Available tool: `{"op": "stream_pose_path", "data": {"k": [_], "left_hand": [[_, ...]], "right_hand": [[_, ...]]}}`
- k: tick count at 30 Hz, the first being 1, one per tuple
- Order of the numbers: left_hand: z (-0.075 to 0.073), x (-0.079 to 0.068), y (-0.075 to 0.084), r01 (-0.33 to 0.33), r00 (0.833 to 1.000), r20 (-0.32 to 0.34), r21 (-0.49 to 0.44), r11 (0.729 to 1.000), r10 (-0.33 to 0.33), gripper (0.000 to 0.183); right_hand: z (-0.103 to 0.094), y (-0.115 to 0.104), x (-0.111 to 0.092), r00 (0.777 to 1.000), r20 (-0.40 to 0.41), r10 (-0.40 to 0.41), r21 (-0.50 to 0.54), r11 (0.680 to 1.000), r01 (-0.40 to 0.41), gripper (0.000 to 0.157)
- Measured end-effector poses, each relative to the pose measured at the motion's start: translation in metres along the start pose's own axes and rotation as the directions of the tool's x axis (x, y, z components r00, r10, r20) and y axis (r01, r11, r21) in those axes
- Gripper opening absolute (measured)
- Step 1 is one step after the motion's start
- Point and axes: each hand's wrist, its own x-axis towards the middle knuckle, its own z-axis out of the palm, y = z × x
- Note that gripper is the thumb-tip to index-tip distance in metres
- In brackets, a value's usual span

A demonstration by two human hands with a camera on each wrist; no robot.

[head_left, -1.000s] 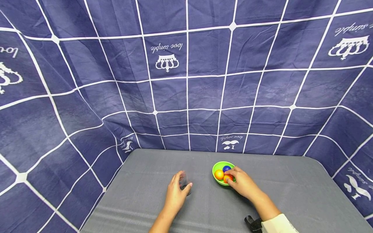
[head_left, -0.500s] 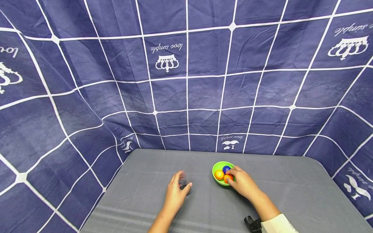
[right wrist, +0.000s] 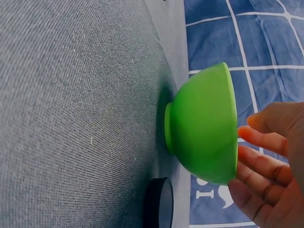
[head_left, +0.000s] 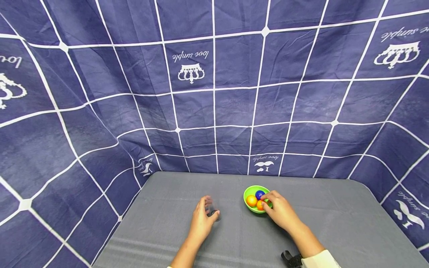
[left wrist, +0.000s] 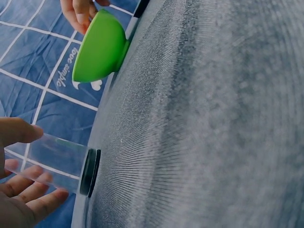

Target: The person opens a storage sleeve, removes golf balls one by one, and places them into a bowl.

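My left hand (head_left: 201,219) is round a clear cylindrical container (left wrist: 61,159) with a black base (left wrist: 90,172), which stands on the grey table. In the left wrist view the thumb lies along one side and the fingers, partly seen through the clear wall, along the other. My right hand (head_left: 283,212) hovers at the near right rim of a green bowl (head_left: 246,206). Its fingertips are over an orange ball (head_left: 260,205), with no ball visible between them. An orange-yellow ball (head_left: 251,201) and a blue ball (head_left: 259,194) also lie in the bowl.
The grey table (head_left: 181,190) is bounded by a dark blue curtain (head_left: 234,108) with white lines at the back and sides. A black device (head_left: 291,258) sits by my right sleeve (head_left: 320,259).
My right fingertips have lifted slightly off the near orange ball and drawn a little to the right. My left hand stays round the clear container. The head view has shifted slightly.
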Motion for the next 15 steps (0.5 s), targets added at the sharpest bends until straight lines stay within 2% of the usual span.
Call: {"op": "stream_pose_path", "data": {"k": [8, 15], "left_hand": [[-0.002, 0.003, -0.004, 0.033, 0.999, 0.017, 0.020, 0.999, -0.033, 0.074], [-0.014, 0.004, 0.006, 0.054, 0.998, -0.037, 0.017, 0.998, -0.053, 0.088]], "right_hand": [[-0.006, -0.003, 0.001, 0.997, -0.072, -0.035, 0.023, 0.999, 0.037, 0.013], [-0.016, -0.006, 0.003, 0.984, -0.163, -0.072, 0.102, 0.991, 0.090, 0.009]]}}
